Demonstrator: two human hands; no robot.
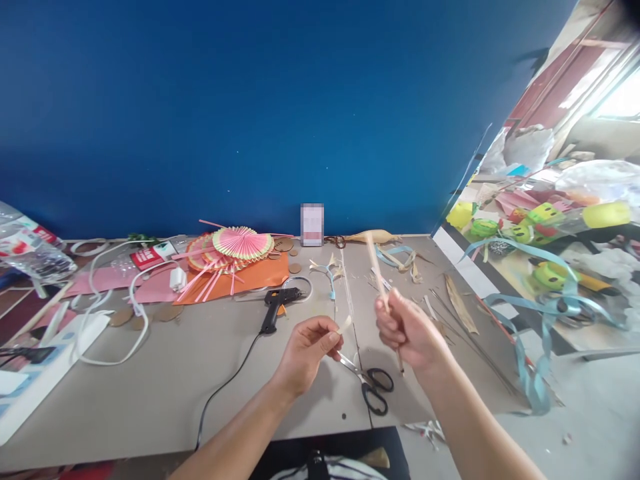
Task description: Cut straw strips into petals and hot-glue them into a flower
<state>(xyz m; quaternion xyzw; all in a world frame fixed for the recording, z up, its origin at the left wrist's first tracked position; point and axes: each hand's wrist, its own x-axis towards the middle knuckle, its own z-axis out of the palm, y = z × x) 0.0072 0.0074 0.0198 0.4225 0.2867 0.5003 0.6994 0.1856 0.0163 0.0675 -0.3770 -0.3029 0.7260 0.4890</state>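
Observation:
Near the middle of the table, my left hand (316, 348) is closed in a pinch on a small pale strip (345, 325). My right hand (407, 328) wraps round a slim pale stick (376, 267), held nearly upright and blurred at its upper end. Its thin lower end pokes out below the fist. Black-handled scissors (376, 390) lie on the table between my forearms, their blades pointing towards my left hand. Beyond the left hand are a black glue gun (274, 310) and a small light-blue and straw-coloured piece (330, 272).
Paper fans (240, 250) lie on orange sheet (250, 287) at the back left. A white power strip (35, 393) and cables occupy the left. Dry husks (459, 303) and thin stems lie right. Blue ribbon (540, 360) hangs over clutter. A blue panel (300, 120) rises behind.

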